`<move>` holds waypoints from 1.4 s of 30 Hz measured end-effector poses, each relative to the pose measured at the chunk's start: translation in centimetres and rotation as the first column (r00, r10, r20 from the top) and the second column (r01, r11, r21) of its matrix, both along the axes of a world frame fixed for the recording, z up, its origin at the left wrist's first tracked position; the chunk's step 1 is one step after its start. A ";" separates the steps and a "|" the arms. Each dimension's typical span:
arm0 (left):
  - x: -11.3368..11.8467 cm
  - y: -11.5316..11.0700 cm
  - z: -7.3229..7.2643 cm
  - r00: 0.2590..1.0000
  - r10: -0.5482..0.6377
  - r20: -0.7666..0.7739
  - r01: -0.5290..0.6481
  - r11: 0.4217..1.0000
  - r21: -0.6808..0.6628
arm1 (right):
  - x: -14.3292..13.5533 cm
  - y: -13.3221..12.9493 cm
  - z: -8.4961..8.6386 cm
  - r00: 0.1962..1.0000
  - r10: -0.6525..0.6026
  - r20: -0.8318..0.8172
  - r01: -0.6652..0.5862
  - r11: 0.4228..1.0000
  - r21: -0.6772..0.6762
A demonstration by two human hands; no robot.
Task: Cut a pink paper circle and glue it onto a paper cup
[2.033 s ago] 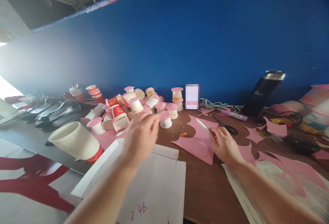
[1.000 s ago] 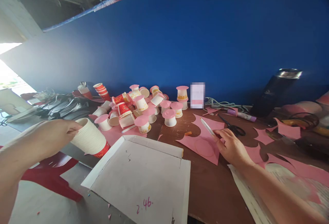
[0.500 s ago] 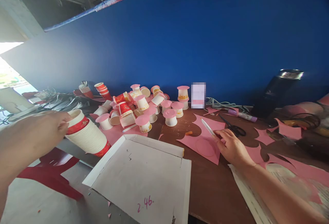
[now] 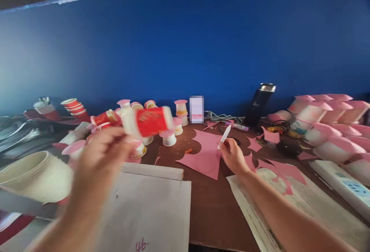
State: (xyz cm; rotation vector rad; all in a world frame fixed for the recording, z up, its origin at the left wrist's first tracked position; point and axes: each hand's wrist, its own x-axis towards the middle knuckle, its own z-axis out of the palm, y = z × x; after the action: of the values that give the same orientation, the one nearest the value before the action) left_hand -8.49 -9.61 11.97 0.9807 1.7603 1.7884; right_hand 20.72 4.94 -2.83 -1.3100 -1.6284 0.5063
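Note:
A red-and-white paper cup [image 4: 152, 121] lies sideways in the air, held at its left end by my left hand [image 4: 105, 149], which is blurred by motion. My right hand [image 4: 232, 155] grips a white pen [image 4: 224, 136] with its tip pointing up. That hand is at the right edge of a pink paper sheet [image 4: 202, 153] with curved cutouts along its side. At the lower left is a stack of nested paper cups [image 4: 43, 176]. Behind my left hand stand and lie several cups with pink paper discs on them.
A white cardboard box [image 4: 150, 205] lies in front. A black bottle [image 4: 258, 103], cables and a purple tube [image 4: 239, 127] are at the back. Several pink-topped cups [image 4: 326, 136] and a power strip [image 4: 347, 182] are at the right.
My left hand has moved from the cup stack toward the middle and now holds a single cup. The view has turned right, showing the cups at the right. The pen is more upright.

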 end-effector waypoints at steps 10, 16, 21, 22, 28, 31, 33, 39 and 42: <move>12.8 11.6 -10.0 0.408 -0.476 0.779 0.532 0.817 0.221 | 0.2 -0.2 0.6 0.874 0.073 -0.480 -0.129 0.988 -0.084; 12.6 12.0 -12.6 0.365 -0.522 0.771 0.568 0.781 0.260 | 0.5 0.7 -0.4 0.775 0.032 -0.632 -0.126 0.986 -0.106; 12.9 12.2 -13.4 0.327 -0.509 0.796 0.567 0.780 0.265 | -0.4 0.1 0.7 0.746 -0.033 -0.665 -0.127 0.973 -0.191; 13.0 12.2 -13.4 0.319 -0.500 0.805 0.568 0.781 0.260 | -0.7 -0.1 1.0 0.722 -0.008 -0.692 -0.172 0.966 -0.191; 12.8 11.9 -13.2 0.266 -0.480 0.836 0.637 0.738 0.221 | -1.3 -1.0 1.8 0.696 0.131 -0.706 -0.332 0.931 -0.154; 12.8 11.8 -13.2 0.270 -0.491 0.828 0.658 0.722 0.213 | -1.1 -0.9 1.7 0.756 0.155 -0.636 -0.308 0.941 -0.137; 13.1 11.7 -13.1 0.274 -0.497 0.823 0.647 0.729 0.225 | -1.1 -0.8 1.6 0.769 0.152 -0.621 -0.281 0.953 -0.115; 14.0 11.1 -12.7 0.211 -0.574 0.791 0.701 0.653 0.286 | -1.5 -0.9 1.5 0.813 0.140 -0.564 -0.258 0.957 -0.134; 13.9 11.4 -12.9 0.262 -0.543 0.798 0.637 0.718 0.279 | -1.5 -0.9 1.4 0.851 0.111 -0.513 -0.187 0.977 -0.099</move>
State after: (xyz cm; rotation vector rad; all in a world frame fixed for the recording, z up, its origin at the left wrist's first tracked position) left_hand 5.42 1.82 -0.96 0.4313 0.6546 1.2497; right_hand 19.26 4.08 -1.47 -1.0373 -1.2675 0.9935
